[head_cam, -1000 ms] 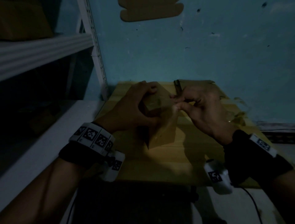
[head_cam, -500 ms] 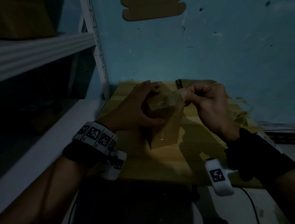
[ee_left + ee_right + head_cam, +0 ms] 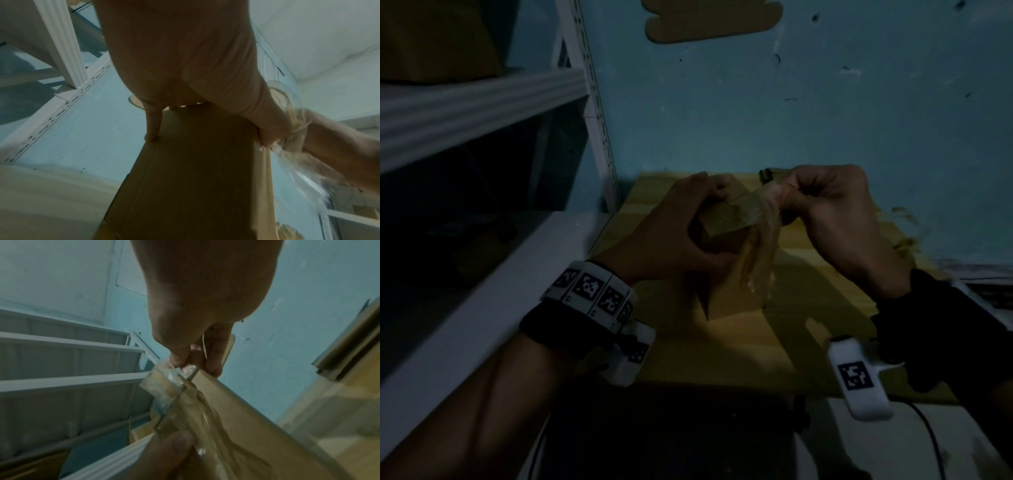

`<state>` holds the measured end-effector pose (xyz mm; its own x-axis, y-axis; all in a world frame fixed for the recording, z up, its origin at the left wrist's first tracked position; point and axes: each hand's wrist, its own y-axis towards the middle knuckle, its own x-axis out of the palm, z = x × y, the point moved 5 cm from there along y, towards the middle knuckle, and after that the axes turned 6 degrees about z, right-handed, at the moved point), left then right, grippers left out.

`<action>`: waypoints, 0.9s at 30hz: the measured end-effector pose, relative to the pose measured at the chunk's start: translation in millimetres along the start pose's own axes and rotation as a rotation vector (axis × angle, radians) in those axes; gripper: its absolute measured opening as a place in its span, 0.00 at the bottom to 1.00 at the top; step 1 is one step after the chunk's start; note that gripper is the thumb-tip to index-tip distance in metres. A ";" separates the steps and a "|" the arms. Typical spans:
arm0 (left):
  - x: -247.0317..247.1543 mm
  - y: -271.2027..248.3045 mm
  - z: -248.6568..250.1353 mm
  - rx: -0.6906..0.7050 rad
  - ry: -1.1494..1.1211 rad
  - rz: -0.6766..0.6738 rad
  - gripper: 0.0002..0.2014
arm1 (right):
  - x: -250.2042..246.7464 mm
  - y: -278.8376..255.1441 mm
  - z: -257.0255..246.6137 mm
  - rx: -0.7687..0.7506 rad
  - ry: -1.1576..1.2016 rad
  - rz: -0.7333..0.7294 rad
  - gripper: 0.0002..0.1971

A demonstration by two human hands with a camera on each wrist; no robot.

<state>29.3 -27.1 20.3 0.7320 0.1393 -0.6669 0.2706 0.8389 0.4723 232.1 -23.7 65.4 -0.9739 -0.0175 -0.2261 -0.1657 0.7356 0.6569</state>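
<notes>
A small brown cardboard box [image 3: 726,222] stands on end above the wooden table [image 3: 739,349]. My left hand [image 3: 674,229] grips its upper end, fingers curled over the top and thumb on the near side; from the left wrist view the box [image 3: 195,170] fills the lower middle. My right hand [image 3: 832,209] pinches a strip of clear tape [image 3: 760,246] at the box's top right corner, and the loose strip hangs crumpled down the box's right side. In the right wrist view, the right fingertips [image 3: 180,360] pinch the tape [image 3: 168,386] at the box edge.
A white metal shelving unit [image 3: 482,106] stands at the left, its upright [image 3: 599,113] against the blue wall. A dark tool [image 3: 766,175] lies at the table's far edge. Scraps of tape [image 3: 904,236] lie at the right. A cardboard piece [image 3: 709,17] hangs on the wall.
My right hand has pulled up and to the right, peeling more tape off the box. The loose strip now hangs longer down the box's side. My left hand keeps its hold.
</notes>
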 end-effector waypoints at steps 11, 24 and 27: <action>-2.7 -1.0 13.5 -0.070 0.088 0.000 0.55 | 5.4 -1.3 -19.1 -0.110 -0.017 -0.045 0.07; -0.1 -4.8 31.7 -0.027 0.145 0.005 0.48 | 13.2 2.4 -28.3 0.012 0.078 0.010 0.02; -5.4 0.4 25.8 -0.021 0.536 0.007 0.55 | 1.1 5.2 -12.3 0.099 0.089 0.039 0.05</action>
<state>41.6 -41.2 39.0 0.3106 0.3895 -0.8671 0.2505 0.8464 0.4700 228.2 -28.2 77.4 -0.9899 -0.0445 -0.1343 -0.1159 0.8001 0.5886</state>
